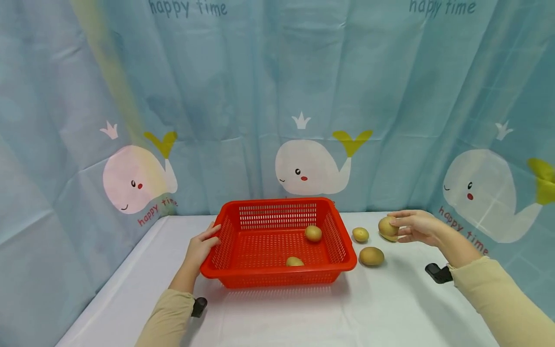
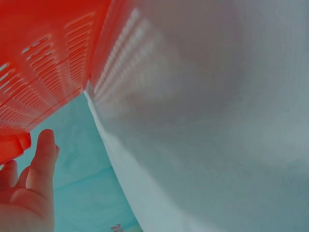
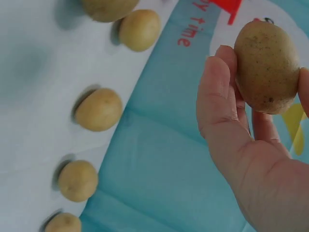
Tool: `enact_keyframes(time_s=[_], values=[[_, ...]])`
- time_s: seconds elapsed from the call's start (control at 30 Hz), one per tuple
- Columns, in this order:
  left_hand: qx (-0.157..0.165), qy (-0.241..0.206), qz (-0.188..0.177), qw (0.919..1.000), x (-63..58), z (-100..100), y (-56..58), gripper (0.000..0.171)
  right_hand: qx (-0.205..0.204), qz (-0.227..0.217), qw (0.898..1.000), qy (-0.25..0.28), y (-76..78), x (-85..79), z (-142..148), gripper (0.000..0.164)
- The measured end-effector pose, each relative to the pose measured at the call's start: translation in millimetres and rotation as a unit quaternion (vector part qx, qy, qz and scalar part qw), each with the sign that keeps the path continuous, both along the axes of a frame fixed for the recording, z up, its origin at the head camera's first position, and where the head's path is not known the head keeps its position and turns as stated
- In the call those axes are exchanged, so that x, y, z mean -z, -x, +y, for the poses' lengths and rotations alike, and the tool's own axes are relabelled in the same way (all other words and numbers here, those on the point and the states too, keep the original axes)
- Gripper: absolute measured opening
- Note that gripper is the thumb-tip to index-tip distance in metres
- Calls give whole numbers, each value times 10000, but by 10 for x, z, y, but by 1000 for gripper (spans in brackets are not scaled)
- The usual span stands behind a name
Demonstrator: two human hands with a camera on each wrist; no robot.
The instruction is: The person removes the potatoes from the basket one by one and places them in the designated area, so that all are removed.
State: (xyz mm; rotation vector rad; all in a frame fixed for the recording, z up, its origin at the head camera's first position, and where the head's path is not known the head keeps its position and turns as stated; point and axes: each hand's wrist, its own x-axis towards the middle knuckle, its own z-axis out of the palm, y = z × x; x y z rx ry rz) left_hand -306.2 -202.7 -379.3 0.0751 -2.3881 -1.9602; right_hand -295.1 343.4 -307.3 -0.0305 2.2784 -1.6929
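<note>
My right hand [image 1: 418,227] pinches a brownish-yellow potato [image 3: 268,67] between thumb and fingers. In the head view this potato overlaps another potato [image 1: 392,238] behind it. Left of that hand, a small potato [image 1: 360,234] and a larger oval potato [image 1: 371,256] lie beside a red plastic basket [image 1: 277,272]. Inside the basket are two potatoes, one near the right wall [image 1: 313,233], the other [image 1: 295,261] partly hidden by the front rim. My left hand [image 1: 201,248] rests on the basket's left rim, its fairly straight fingers [image 2: 44,150] beside the rim in the left wrist view.
A white cloth [image 1: 260,318] covers the table. Behind and at both sides hangs a light-blue curtain [image 1: 243,96] with whale prints. The right wrist view shows several potatoes, including a round one [image 3: 78,180], lined up near the table edge.
</note>
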Motion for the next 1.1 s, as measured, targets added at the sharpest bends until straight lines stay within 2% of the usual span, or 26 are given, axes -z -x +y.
enact_keyframes(time_s=[0.17,0.43,0.53,0.67,0.8,0.9,1.03,1.1], values=[[16,-20,-10,10000,-1,-10,-4,56,-40,10,10000,77,9,48,122,53],[-9,-71,-18,10000,-5,-11,-20,56,-148,-245,9994,198,31,161,326,32],[-15,-83,-10,10000,-1,-10,-19,56,-101,-277,9995,81,33,195,389,35],[-16,-98,-18,9999,-1,-8,-21,56,37,-373,9992,-125,30,246,458,48],[-29,-63,-17,10000,-5,-10,-20,56,191,-543,9982,-167,24,316,526,33],[-21,-34,11,10000,-14,-6,-23,55,124,-673,9975,-182,31,375,575,25],[18,-73,54,10000,-23,9,-31,55,64,-890,9958,-222,57,467,630,38],[26,-98,52,9999,-20,12,-34,55,106,-987,9947,-260,73,519,656,39]])
